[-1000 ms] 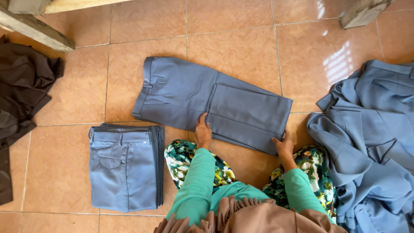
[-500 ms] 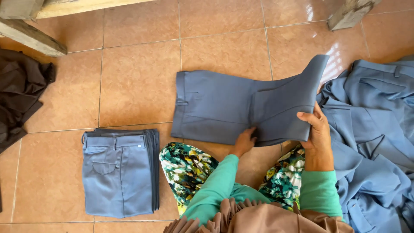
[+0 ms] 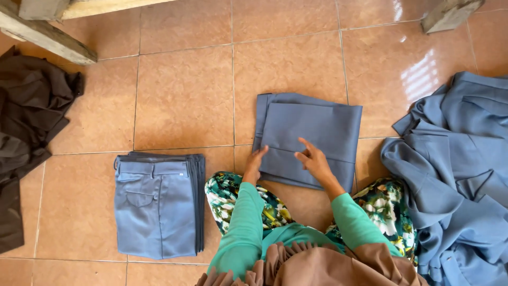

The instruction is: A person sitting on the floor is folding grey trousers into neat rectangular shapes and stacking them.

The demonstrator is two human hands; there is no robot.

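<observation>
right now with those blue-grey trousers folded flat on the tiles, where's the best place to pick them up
Probably by the two short ends of the folded trousers, sliding fingers under from left and right. It lies flat in a neat rectangle, layers stacked, so lifting both ends should keep the fold. The left hand and right hand rest on its near edge.

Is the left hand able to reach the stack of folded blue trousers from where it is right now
Probably yes. The left hand rests on the folded garment, and the stack of folded trousers lies on bare floor tiles just to its left, nothing between.
</observation>
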